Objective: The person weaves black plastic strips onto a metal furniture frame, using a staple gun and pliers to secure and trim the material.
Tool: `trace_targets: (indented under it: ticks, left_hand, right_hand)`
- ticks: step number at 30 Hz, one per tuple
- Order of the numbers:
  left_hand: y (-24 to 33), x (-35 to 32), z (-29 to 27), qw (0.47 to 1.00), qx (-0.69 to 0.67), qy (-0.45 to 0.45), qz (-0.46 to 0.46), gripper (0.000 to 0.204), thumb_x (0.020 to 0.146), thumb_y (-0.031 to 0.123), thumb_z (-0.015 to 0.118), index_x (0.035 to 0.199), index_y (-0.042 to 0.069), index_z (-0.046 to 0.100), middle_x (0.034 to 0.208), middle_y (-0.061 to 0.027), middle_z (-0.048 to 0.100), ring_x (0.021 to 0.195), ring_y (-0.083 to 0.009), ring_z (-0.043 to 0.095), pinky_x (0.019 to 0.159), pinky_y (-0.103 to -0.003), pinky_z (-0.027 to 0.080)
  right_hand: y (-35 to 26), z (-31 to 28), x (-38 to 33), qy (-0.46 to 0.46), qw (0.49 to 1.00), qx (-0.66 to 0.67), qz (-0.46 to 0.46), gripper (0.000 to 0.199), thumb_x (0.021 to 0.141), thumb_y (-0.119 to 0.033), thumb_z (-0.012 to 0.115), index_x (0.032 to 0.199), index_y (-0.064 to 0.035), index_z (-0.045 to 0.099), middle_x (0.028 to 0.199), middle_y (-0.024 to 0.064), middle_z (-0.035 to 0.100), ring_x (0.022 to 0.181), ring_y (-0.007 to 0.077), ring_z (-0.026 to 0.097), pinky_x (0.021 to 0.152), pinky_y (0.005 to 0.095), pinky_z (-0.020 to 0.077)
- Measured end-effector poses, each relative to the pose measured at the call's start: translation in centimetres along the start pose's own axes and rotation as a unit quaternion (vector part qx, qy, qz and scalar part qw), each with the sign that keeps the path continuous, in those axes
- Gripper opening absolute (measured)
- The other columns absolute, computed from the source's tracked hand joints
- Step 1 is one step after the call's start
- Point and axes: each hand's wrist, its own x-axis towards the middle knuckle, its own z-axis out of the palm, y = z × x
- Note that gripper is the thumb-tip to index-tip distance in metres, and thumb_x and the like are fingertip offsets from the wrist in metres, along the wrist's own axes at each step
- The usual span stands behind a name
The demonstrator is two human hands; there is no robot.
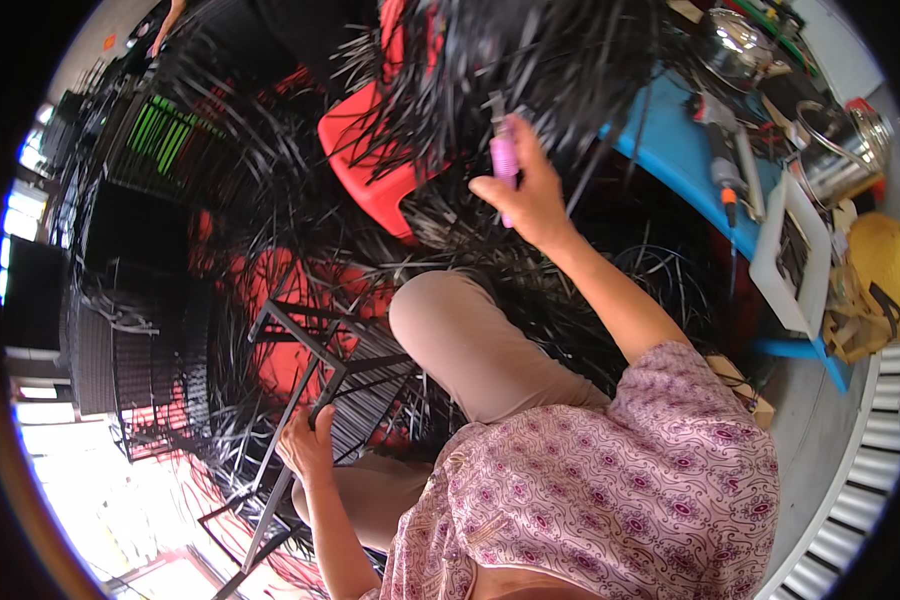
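Your right hand (526, 190) is closing around a pink-handled tool (504, 160), raising it up against the hanging mass of black strips (530, 60). Your left hand (305, 445) is gripping a bar of the black metal frame (315, 345) (fingers wrapped fully around it), just beside your knee. A red plastic stool (365, 165) is standing behind the frame, and a blue table (670, 150) is carrying tools at your right.

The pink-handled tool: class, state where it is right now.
In the head view, the pink-handled tool sits upper centre, gripped in the right hand, raised among black plastic strips just right of the red stool.
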Motion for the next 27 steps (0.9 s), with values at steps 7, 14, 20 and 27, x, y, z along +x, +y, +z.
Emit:
trace_targets:
  ticks: [7,14,20,27]
  left_hand:
    - [0.3,-0.4,0.4,0.999,0.001,0.029,0.023,0.061,0.094,0.059,0.056,0.072,0.002,0.063,0.068,-0.0207,0.063,0.066,-0.045,0.061,0.06,-0.054,0.042]
    - [2.0,-0.9,-1.0,0.999,-0.024,0.045,0.008,0.062,0.09,0.061,0.06,0.072,0.001,0.064,0.068,-0.0226,0.063,0.067,-0.0444,0.063,0.061,-0.055,0.044]
    - [1.5,-0.5,-1.8,1.0,-0.008,0.006,-0.015,0.063,0.089,0.062,0.06,0.075,0.002,0.068,0.069,-0.0242,0.063,0.068,-0.0455,0.064,0.062,-0.055,0.045]
    - [-0.2,0.8,-1.7,0.99,-0.118,-0.074,-0.026,0.068,0.071,0.071,0.074,0.074,0.003,0.067,0.066,-0.0202,0.061,0.067,-0.0413,0.063,0.061,-0.049,0.046]
  right_hand:
    - [-1.9,-17.6,2.2,0.233,0.924,-0.278,-0.119,0.098,0.077,-0.044,0.082,0.148,0.0059,0.036,0.14,0.0272,0.053,0.133,0.0358,0.051,0.107,0.0406,0.0427]
    - [-0.4,-25.5,7.1,0.28,0.799,-0.516,0.131,0.096,0.07,-0.061,0.077,0.138,-0.0004,0.049,0.131,0.0248,0.062,0.123,0.0405,0.059,0.103,0.0497,0.0435]
    - [0.9,-26.4,10.7,0.199,0.701,-0.635,0.256,0.09,0.069,-0.067,0.074,0.134,-0.0069,0.057,0.135,0.0232,0.06,0.127,0.04,0.057,0.105,0.0514,0.044]
    - [5.9,-31.9,11.5,0.15,0.647,-0.72,0.202,0.096,0.078,-0.084,0.054,0.131,-0.005,0.063,0.136,0.0242,0.059,0.125,0.0459,0.056,0.103,0.0608,0.04]
